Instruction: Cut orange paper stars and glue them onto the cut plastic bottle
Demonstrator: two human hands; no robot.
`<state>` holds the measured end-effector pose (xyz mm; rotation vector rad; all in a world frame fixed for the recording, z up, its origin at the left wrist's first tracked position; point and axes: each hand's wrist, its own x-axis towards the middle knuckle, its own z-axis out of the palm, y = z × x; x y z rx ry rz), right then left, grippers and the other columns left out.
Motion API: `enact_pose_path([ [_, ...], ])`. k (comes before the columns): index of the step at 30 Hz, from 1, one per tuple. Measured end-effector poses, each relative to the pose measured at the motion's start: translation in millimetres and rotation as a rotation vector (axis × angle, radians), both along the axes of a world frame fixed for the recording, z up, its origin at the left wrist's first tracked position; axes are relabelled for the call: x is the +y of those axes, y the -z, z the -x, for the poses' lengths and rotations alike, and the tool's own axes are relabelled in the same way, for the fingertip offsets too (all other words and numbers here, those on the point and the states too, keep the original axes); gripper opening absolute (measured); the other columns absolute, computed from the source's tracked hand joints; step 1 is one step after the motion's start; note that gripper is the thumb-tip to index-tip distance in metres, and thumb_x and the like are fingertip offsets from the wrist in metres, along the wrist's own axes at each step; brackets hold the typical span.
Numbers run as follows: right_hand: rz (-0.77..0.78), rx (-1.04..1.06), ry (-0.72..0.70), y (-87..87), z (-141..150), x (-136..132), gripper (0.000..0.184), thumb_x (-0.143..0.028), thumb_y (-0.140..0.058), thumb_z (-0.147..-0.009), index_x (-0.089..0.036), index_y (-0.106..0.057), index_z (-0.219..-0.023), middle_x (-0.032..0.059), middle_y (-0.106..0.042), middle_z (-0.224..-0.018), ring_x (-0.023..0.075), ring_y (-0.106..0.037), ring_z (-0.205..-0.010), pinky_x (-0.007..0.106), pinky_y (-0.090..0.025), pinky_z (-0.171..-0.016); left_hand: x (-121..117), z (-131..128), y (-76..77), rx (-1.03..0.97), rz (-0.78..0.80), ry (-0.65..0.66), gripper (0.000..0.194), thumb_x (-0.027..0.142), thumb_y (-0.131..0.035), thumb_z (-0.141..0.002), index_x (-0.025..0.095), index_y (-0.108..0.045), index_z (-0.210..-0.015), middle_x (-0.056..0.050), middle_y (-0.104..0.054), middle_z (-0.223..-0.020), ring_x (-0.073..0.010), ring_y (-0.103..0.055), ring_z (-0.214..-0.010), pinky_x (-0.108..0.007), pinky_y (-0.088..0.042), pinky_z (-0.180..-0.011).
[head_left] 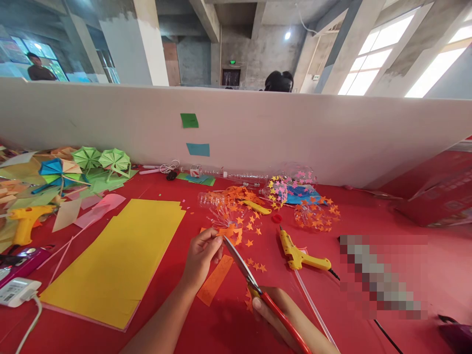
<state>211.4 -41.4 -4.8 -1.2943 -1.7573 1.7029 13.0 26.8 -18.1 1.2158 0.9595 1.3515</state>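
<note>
My left hand (201, 255) pinches a small piece of orange paper (223, 231) between thumb and fingertips. In my right hand (280, 312) are red-handled scissors (241, 265), their blades pointing up and left with the tip at the paper by my left fingers. Under my hands an orange paper strip (216, 281) lies on the red table. Small orange star cutouts (257, 265) are scattered to the right of it. Just beyond sits a clear plastic bottle piece (228, 214) cut into strips, with orange stars around it.
Yellow paper sheets (118, 260) lie left. A yellow glue gun (300, 253) with a cord lies right, another glue gun (27, 221) far left. A yellow utility knife (257, 206) and star-covered bottle pieces (317, 216) are behind. A white partition (295, 132) closes the back.
</note>
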Motion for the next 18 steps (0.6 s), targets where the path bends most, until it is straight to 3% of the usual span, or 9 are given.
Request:
enact_pose_path([
  [7,-0.022,0.008,0.014,7.2,1,2,0.051,-0.064,-0.053,-0.083,-0.020,-0.034,-0.065,-0.0064,-0.033,-0.059,0.0075,-0.027,-0.051,0.022,-0.020,-0.046,2,0,0.8,-0.015,-0.003,0.004,0.029,0.037,-0.056,-0.082,0.018,-0.048,-0.060,0.006,-0.044,-0.047,-0.0065,-0.038,-0.042,-0.020,-0.030,-0.043],
  [18,-0.029,-0.020,0.026,11.5,2,3,0.051,-0.065,-0.051,-0.083,-0.020,-0.036,-0.064,-0.0059,-0.032,-0.058,0.0078,-0.026,-0.051,0.022,-0.020,-0.045,2,0,3.3,-0.063,0.007,0.003,0.028,0.035,-0.058,-0.081,0.018,-0.049,-0.060,0.006,-0.046,-0.046,-0.0067,-0.039,-0.043,-0.019,-0.030,-0.042],
])
